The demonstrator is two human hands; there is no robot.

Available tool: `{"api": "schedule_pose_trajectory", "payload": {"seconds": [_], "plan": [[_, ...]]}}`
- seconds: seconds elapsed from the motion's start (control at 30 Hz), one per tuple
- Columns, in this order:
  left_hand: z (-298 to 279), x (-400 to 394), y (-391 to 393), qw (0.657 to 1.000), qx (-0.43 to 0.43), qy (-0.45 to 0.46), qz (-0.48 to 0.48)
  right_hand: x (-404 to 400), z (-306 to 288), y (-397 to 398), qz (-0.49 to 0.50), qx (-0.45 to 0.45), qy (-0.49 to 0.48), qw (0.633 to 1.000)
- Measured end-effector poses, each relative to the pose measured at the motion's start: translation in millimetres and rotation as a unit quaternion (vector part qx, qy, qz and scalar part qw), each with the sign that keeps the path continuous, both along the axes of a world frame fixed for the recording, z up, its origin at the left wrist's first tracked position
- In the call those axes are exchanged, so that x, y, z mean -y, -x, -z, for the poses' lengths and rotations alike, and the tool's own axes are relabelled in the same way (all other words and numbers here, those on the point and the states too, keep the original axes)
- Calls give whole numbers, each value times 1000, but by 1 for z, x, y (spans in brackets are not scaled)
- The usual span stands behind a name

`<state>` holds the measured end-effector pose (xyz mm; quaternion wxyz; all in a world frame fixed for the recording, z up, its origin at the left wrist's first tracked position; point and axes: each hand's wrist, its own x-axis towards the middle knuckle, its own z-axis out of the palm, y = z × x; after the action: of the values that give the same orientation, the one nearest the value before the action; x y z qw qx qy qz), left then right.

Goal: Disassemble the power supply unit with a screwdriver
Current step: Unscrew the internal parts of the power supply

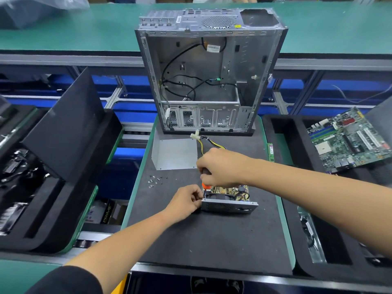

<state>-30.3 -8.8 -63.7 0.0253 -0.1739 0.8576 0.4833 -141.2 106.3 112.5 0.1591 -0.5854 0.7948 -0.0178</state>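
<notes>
PSU (229,200): cover (175,153) off, board bared, screws (156,181) loose on mat (212,240); right hand (220,167) gripping screwdriver (206,183) inside, left hand (186,201) pinching case corner; board removal seemingly left.

Under the right hand (220,168) the screwdriver (205,183) shows an orange collar below a dark grip. Beneath it the power supply unit (228,200) has a yellowish board and a grey faceplate pierced with a fine mesh of holes. Yellow and black wires (210,144) run beyond the right hand to a white plug. Beyond the left hand (184,201) lie silver screws (156,180) on a black mat (201,240) edged in green. The cover plate (175,153) is pale grey. The computer case (203,81) beyond is silver-grey. Right of the right hand, the motherboard (347,139) is green with blue slots. The bench (84,30) is teal.
</notes>
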Motion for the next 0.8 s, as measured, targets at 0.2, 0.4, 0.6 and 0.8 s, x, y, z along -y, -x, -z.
{"api": "schedule_pose_trajectory", "payload": {"seconds": [0.2,0.4,0.6,0.8], "plan": [[-2,2,-4,1000,-4,-1,-22,3,-3,2,4,9,8,1000],[-7,-1,-6,1000,-9,-6,-27,7,-5,1,8,11,28,1000],[-16,22,-9,998,8,31,-45,11,-7,3,29,28,45,998],[-34,58,-11,989,-17,110,-93,23,-2,-3,45,33,-32,998]]}}
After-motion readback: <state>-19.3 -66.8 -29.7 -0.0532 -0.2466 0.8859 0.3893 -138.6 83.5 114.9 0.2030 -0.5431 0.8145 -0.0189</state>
